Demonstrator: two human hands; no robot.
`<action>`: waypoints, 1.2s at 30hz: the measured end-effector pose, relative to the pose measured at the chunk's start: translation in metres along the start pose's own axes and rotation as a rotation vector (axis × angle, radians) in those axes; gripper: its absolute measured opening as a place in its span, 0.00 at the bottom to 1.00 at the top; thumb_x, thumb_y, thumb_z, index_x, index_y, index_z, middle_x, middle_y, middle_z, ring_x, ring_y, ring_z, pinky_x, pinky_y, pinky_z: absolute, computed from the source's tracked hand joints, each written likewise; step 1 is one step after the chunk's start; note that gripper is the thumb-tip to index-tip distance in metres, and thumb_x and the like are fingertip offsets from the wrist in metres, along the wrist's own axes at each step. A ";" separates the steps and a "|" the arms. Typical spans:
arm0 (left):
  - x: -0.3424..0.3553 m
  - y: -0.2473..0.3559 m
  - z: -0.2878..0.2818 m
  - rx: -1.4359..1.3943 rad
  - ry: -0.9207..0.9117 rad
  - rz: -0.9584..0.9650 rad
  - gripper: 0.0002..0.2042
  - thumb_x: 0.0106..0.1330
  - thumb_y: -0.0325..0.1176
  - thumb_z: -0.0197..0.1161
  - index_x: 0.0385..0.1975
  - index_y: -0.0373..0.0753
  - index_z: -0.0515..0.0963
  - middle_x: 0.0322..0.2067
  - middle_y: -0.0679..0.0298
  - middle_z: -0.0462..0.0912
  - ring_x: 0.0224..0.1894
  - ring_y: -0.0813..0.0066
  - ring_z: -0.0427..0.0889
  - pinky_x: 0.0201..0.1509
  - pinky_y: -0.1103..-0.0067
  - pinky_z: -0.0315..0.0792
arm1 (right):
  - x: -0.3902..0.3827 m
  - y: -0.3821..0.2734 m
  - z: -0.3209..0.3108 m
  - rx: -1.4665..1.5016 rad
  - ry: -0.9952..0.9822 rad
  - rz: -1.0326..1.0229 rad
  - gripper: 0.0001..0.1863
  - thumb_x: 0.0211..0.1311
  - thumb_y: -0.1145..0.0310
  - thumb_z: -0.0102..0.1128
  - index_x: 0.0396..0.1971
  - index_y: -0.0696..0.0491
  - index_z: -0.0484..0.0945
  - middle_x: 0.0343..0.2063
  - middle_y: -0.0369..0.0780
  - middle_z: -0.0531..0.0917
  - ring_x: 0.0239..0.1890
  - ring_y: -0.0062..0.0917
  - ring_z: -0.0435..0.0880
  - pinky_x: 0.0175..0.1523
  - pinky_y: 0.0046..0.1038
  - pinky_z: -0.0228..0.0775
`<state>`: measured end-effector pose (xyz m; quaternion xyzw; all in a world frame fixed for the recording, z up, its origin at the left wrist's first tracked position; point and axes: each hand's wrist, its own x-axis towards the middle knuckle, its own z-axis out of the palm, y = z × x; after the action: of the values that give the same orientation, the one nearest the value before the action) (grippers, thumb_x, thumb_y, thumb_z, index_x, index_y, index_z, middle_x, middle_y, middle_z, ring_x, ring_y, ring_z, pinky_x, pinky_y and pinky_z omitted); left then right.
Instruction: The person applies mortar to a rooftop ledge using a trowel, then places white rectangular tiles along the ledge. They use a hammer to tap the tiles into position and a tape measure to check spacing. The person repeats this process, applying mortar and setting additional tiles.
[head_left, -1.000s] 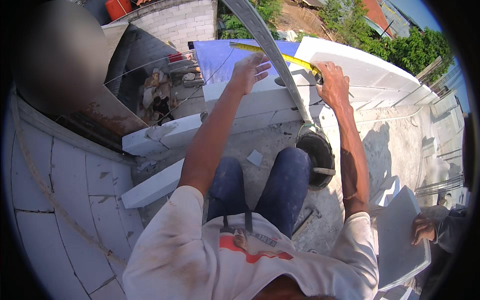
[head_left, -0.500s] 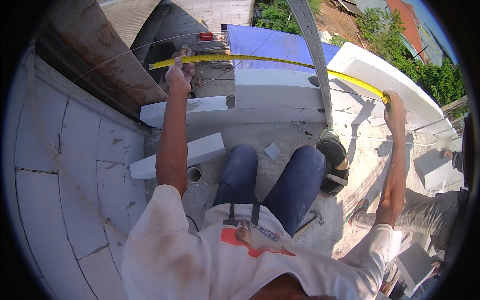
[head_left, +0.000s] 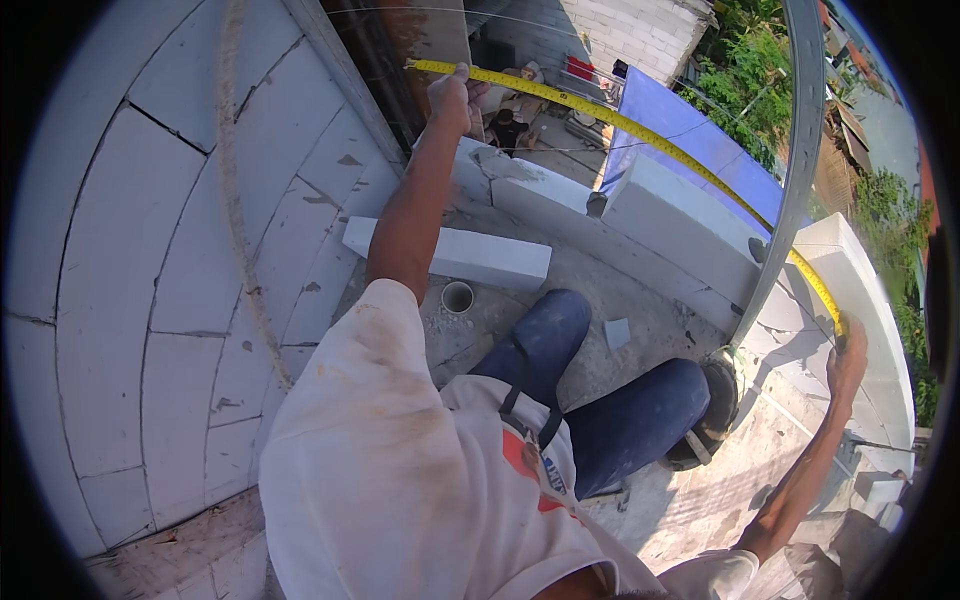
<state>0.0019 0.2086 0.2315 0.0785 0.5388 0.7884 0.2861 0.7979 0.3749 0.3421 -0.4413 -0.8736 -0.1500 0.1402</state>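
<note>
I log a pale cup (head_left: 457, 296) near the left knee (head_left: 545, 325), contents unreadable. A dark bucket (head_left: 724, 392) sits beside the right knee (head_left: 680, 385), interior too shadowed to read. Farther out, the right hand (head_left: 848, 355) closes around one end of the yellow tape measure (head_left: 640, 130); the left hand (head_left: 452, 102) pinches it near the other.

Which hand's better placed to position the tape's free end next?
Left, probably: the left hand holds the yellow tape near its free end; the right hand is at its other visible end, beyond the metal strip.
</note>
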 end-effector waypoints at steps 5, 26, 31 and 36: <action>0.027 0.022 -0.022 0.072 0.088 0.002 0.13 0.79 0.41 0.59 0.51 0.38 0.77 0.38 0.58 0.87 0.37 0.67 0.90 0.41 0.72 0.83 | 0.022 -0.041 0.015 -0.032 0.041 -0.020 0.39 0.49 0.88 0.62 0.65 0.47 0.73 0.62 0.45 0.78 0.65 0.45 0.76 0.63 0.44 0.74; 0.086 0.024 -0.060 0.168 0.029 -0.104 0.18 0.80 0.47 0.59 0.56 0.39 0.76 0.47 0.61 0.85 0.53 0.67 0.87 0.54 0.70 0.80 | 0.033 -0.065 0.034 -0.293 -0.028 0.237 0.38 0.56 0.78 0.72 0.66 0.36 0.73 0.62 0.37 0.76 0.65 0.37 0.77 0.60 0.54 0.77; 0.088 0.029 -0.066 0.199 0.016 -0.074 0.17 0.80 0.46 0.59 0.56 0.39 0.76 0.46 0.61 0.85 0.52 0.68 0.87 0.54 0.71 0.80 | 0.035 -0.073 0.038 -0.300 -0.021 0.280 0.37 0.56 0.79 0.71 0.65 0.33 0.74 0.61 0.35 0.77 0.65 0.35 0.77 0.61 0.57 0.77; 0.073 0.028 -0.056 0.203 0.021 -0.078 0.18 0.80 0.46 0.59 0.56 0.38 0.76 0.46 0.61 0.85 0.52 0.68 0.87 0.54 0.71 0.81 | 0.033 -0.066 0.036 -0.309 -0.017 0.275 0.37 0.56 0.78 0.71 0.65 0.32 0.74 0.62 0.34 0.76 0.65 0.34 0.77 0.61 0.58 0.77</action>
<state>-0.0926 0.1957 0.2208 0.0776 0.6215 0.7189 0.3015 0.7212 0.3757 0.3122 -0.5740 -0.7727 -0.2580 0.0824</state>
